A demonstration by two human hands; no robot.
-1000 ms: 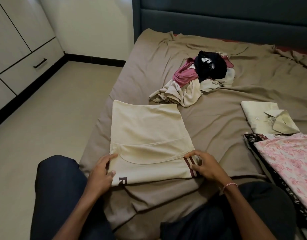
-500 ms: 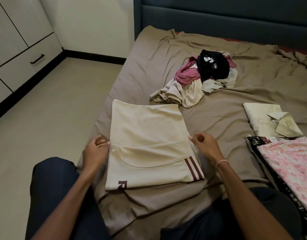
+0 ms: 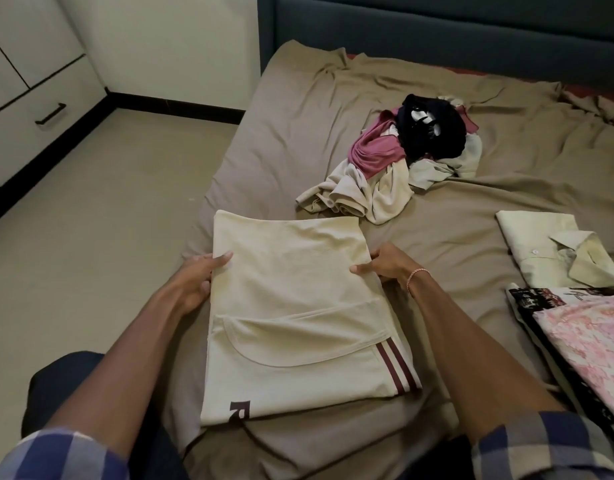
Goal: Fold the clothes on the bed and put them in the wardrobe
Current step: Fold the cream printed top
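Head, left hand (image 3: 199,279), right hand (image 3: 388,266) pinching shirt (image 3: 291,306)

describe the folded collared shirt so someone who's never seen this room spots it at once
On the brown bed sheet, look to the right side, nearer than the heap of unfolded clothes. The collared shirt lies folded flat there, just beyond the pink flowered cloth. Its buttoned pale green collar sets it apart; the cream t-shirt in front has maroon stripes instead.
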